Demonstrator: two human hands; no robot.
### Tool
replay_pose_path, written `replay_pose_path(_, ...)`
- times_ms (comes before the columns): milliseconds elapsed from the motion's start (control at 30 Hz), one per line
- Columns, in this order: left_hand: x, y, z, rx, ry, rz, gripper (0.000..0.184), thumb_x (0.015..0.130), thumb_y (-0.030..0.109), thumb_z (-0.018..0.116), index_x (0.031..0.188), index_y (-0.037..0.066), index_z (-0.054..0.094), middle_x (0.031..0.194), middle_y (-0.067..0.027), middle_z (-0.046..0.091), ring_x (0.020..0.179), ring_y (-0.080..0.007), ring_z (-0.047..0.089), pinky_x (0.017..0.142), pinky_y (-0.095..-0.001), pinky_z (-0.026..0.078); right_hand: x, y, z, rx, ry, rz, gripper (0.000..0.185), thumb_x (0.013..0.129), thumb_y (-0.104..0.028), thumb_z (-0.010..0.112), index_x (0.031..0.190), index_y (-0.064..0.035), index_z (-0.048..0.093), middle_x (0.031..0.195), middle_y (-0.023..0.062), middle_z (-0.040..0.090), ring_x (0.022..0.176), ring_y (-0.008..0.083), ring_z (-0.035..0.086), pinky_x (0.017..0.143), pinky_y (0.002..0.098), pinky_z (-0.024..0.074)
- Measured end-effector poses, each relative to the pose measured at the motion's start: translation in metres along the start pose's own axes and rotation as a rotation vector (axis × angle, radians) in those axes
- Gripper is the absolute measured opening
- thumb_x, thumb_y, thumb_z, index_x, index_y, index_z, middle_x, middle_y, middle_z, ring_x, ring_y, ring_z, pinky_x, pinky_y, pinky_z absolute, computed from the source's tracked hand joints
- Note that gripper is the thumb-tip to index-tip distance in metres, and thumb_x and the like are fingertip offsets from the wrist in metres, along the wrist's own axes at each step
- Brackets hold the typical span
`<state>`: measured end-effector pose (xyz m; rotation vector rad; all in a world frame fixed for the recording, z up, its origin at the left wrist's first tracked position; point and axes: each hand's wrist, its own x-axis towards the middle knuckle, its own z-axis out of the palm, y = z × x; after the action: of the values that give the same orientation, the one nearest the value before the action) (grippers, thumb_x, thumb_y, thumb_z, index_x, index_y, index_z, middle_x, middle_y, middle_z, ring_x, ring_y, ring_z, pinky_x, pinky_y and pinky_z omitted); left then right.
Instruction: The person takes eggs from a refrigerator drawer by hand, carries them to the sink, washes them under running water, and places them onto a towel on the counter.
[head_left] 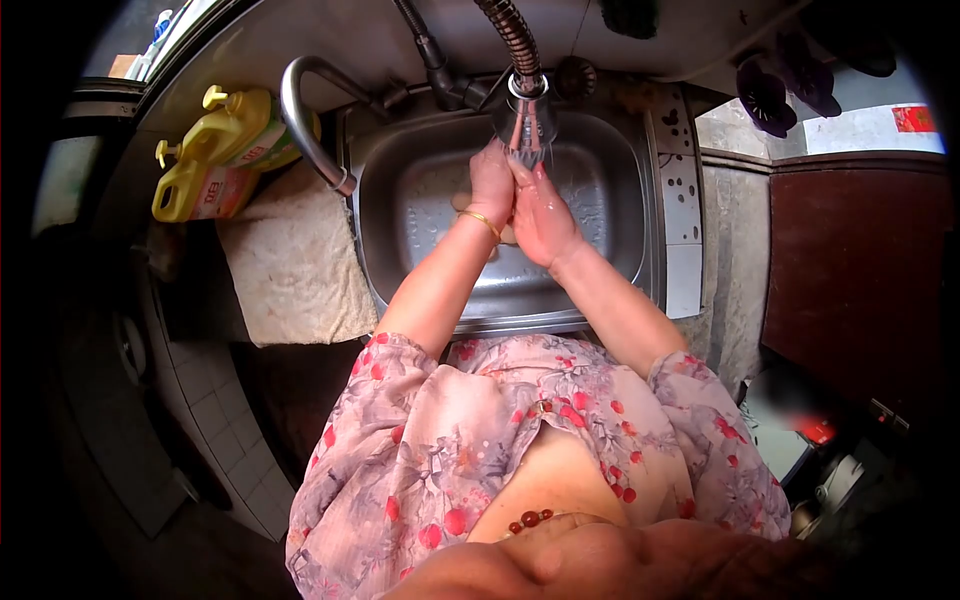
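Nozzle (524, 110), long axis near-upright, points down at left hand (491, 185) and right hand (541, 211).

Looks like kitchen: steel sink (622, 215), spring-necked tap (513, 40) above, yellow pump-top jugs (205, 180) and cloth (295, 265) alongside.

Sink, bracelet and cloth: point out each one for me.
Sink (420, 222): head view, on the bare left part of the basin floor.
Bracelet (484, 220): head view, on the middle of its gold band.
Cloth (300, 265): head view, on the middle of its upper face.
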<state>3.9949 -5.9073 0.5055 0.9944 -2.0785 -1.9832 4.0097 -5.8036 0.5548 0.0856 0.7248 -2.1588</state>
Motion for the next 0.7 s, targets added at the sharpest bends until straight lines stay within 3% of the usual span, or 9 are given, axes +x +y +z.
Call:
replay_pose_path(33,-0.016,0.019,-0.008,0.269,-0.154,0.234,0.025,0.091,0.020,0.048,0.082,0.000,0.059,0.070,-0.0080,0.056,0.067,-0.0157,0.051,0.063,-0.0333,0.045,0.000,0.000,-0.001,-0.044,-0.014,0.024,0.061,0.100,-0.049,0.024,0.143,-0.0061,0.034,0.147,0.0048,0.035,0.136,0.0203,0.031,0.114,0.0370,0.0189)
replay_pose_path(133,-0.015,-0.007,0.009,-0.612,-0.091,-0.183,0.023,0.093,0.020,0.047,0.091,0.001,0.059,0.081,-0.0044,0.059,0.073,-0.0127,0.051,0.066,-0.0305,0.045,0.002,0.002,-0.006,-0.160,0.049,0.071,0.056,0.101,-0.044,0.030,0.142,-0.0059,0.035,0.146,0.0061,0.037,0.135,0.0200,0.031,0.112,0.0342,0.0229)
replay_pose_path(200,-0.010,-0.033,0.016,-0.666,-0.170,-0.162,0.020,0.093,0.019,0.048,0.102,0.004,0.058,0.093,-0.0046,0.060,0.082,-0.0130,0.054,0.072,-0.0275,0.045,0.012,0.007,-0.011,-0.213,0.225,0.065,0.053,0.101,-0.039,0.035,0.142,-0.0060,0.036,0.145,0.0072,0.038,0.135,0.0202,0.031,0.110,0.0317,0.0256)
replay_pose_path(300,-0.025,-0.018,0.030,-0.967,-0.193,-0.250,0.021,0.093,0.015,0.049,0.109,0.004,0.058,0.100,-0.0059,0.061,0.090,-0.0158,0.057,0.080,-0.0282,0.045,0.040,0.020,-0.066,-0.835,0.287,-0.250,0.044,0.099,-0.033,0.042,0.133,-0.0057,0.046,0.138,0.0129,0.042,0.126,0.0229,0.038,0.106,0.0319,0.0302)
replay_pose_path(367,-0.042,0.016,0.034,-0.878,-0.159,-0.209,0.021,0.092,0.013,0.047,0.106,0.002,0.057,0.097,-0.0061,0.061,0.086,-0.0161,0.056,0.077,-0.0282,0.046,0.045,0.011,-0.074,-1.242,0.393,-0.402,0.040,0.097,-0.027,0.041,0.128,-0.0054,0.051,0.139,0.0181,0.040,0.123,0.0328,0.038,0.106,0.0377,0.0305)
replay_pose_path(467,-0.027,0.006,0.022,-0.660,-0.207,-0.227,0.022,0.091,0.017,0.048,0.104,0.002,0.057,0.098,-0.0080,0.061,0.091,-0.0194,0.055,0.083,-0.0323,0.045,0.031,0.009,-0.053,-1.105,0.374,-0.364,0.037,0.095,-0.023,0.044,0.125,-0.0038,0.054,0.140,0.0167,0.041,0.125,0.0361,0.037,0.107,0.0385,0.0298)
replay_pose_path(533,-0.020,0.004,0.012,-0.489,-0.119,-0.164,0.021,0.088,0.014,0.046,0.086,-0.001,0.060,0.081,-0.0082,0.061,0.075,-0.0179,0.058,0.066,-0.0312,0.047,0.030,0.025,-0.068,-1.529,0.106,-0.759,0.039,0.092,-0.009,0.048,0.130,-0.0024,0.049,0.134,0.0170,0.048,0.121,0.0322,0.046,0.104,0.0378,0.0348)
replay_pose_path(600,-0.006,-0.017,0.012,-0.497,-0.110,-0.135,0.021,0.088,0.016,0.046,0.079,0.001,0.058,0.077,-0.0078,0.059,0.070,-0.0176,0.055,0.063,-0.0322,0.045,0.026,0.029,-0.054,-1.153,0.113,-0.633,0.037,0.093,-0.009,0.046,0.129,-0.0033,0.050,0.131,0.0148,0.051,0.115,0.0254,0.050,0.098,0.0352,0.0393)
replay_pose_path(700,-0.003,-0.017,0.009,-0.682,-0.131,-0.286,0.015,0.087,0.015,0.048,0.076,0.007,0.053,0.073,-0.0059,0.055,0.063,-0.0160,0.049,0.057,-0.0305,0.041,0.002,0.016,-0.020,-0.268,0.267,0.038,0.030,0.094,-0.014,0.048,0.123,-0.0079,0.054,0.130,0.0078,0.052,0.116,0.0221,0.049,0.100,0.0351,0.0373)
